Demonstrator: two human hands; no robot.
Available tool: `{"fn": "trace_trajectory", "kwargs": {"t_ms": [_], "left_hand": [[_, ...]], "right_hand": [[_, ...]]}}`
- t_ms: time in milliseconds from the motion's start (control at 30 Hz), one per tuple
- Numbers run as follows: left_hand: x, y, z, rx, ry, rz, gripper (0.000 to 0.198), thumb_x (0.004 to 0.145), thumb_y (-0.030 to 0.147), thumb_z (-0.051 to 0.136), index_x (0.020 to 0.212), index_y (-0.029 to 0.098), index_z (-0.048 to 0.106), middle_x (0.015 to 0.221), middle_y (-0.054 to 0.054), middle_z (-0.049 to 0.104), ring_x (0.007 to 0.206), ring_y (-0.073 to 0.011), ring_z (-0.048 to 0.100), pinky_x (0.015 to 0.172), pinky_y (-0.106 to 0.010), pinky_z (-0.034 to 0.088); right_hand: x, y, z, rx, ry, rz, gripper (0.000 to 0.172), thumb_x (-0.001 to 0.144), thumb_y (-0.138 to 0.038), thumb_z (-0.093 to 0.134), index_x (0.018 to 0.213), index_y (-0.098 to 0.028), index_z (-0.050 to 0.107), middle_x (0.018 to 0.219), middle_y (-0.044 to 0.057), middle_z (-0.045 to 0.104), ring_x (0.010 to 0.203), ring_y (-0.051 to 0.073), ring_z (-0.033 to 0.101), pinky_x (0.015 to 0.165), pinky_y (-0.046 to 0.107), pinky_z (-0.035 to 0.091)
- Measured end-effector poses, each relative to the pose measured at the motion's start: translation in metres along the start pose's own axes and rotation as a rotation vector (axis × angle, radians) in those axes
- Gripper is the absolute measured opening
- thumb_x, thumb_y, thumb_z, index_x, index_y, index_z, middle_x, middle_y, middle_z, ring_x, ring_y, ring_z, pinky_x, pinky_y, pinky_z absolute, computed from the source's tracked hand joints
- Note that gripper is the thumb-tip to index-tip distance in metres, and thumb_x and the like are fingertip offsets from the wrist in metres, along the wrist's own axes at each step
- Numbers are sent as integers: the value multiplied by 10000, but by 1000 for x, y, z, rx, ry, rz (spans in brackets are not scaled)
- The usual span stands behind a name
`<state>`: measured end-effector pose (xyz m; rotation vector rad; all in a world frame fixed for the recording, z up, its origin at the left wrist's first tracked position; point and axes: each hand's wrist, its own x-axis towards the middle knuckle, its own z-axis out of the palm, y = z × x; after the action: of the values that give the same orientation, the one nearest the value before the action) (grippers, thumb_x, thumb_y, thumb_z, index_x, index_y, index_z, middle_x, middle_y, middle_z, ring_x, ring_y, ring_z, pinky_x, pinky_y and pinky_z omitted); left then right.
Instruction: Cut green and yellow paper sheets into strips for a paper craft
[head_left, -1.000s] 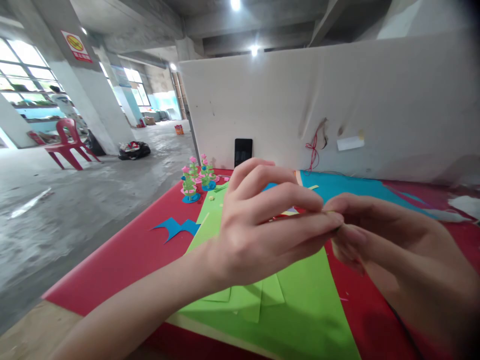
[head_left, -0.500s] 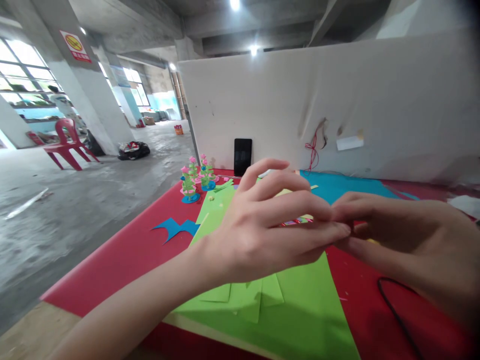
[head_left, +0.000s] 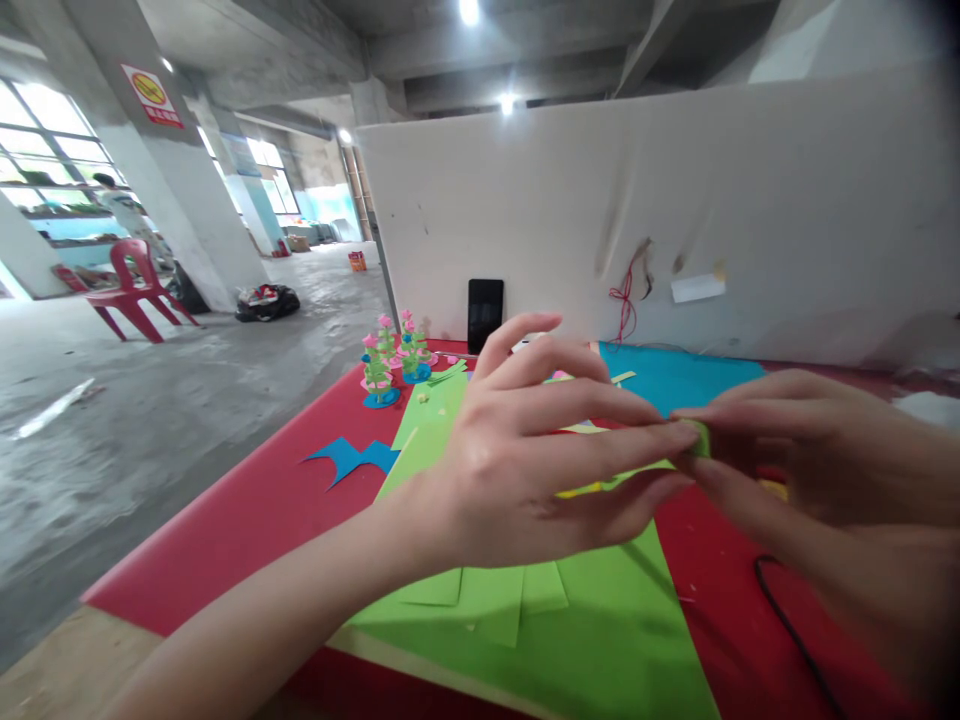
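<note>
A small piece of green paper (head_left: 702,440), which looks rolled or folded, sits between the fingertips of both hands above the table. My left hand (head_left: 517,450) reaches in from the left with its index and middle fingertips pressed on the piece; its other fingers are bent and held away. My right hand (head_left: 832,460) pinches the same piece from the right with thumb and forefinger. Below them lies a large green sheet (head_left: 615,610) with several cut green paper pieces (head_left: 491,600) on it. Part of the sheet is hidden behind my left hand.
Small paper trees (head_left: 377,372) on blue round bases stand at the back left. A blue paper offcut (head_left: 349,460) lies on the red table cover (head_left: 247,530). A black phone (head_left: 486,312) leans on the white board (head_left: 540,220). A black cable (head_left: 787,620) runs at right.
The green piece now shows between the fingertips, where it was hidden before. My right hand has shifted slightly and its fingers have turned; my left fingers have spread a little.
</note>
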<state>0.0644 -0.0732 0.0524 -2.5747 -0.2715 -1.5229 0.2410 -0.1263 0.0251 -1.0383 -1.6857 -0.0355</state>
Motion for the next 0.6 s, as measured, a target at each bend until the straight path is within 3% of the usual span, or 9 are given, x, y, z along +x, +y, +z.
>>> {"fn": "trace_trajectory", "kwargs": {"t_ms": [200,367,467,600], "left_hand": [[-5,7,9,-249,52,-239,63,711,181,625,756,205,662,734,8,693,707,-133,567,837,-359,411],[-5,11,10,-483,16,-506,96,709,200,631,783,159,677,707,-21,679,692,-141,567,736,-312,442],[-4,12,9,-560,-29,-653,136,703,243,635,800,159,683,720,-24,668,708,-149,571,714,-295,445],[-4,12,8,-653,-93,-740,158,705,270,630,809,166,686,750,-17,656,738,-146,577,678,-252,452]], "right_hand": [[-2,-2,0,-327,63,-157,212,658,-226,646,850,-306,607,802,-24,594,655,128,556,564,297,445],[0,-13,1,-364,119,-256,119,708,-228,620,824,-252,608,786,8,633,713,138,575,646,300,457],[1,-14,-1,-401,46,-340,50,744,-225,575,780,-247,602,809,15,647,735,142,584,637,285,455],[-1,-11,-1,-492,21,-331,116,785,-238,527,878,-260,593,831,-9,637,743,125,580,600,263,445]]}}
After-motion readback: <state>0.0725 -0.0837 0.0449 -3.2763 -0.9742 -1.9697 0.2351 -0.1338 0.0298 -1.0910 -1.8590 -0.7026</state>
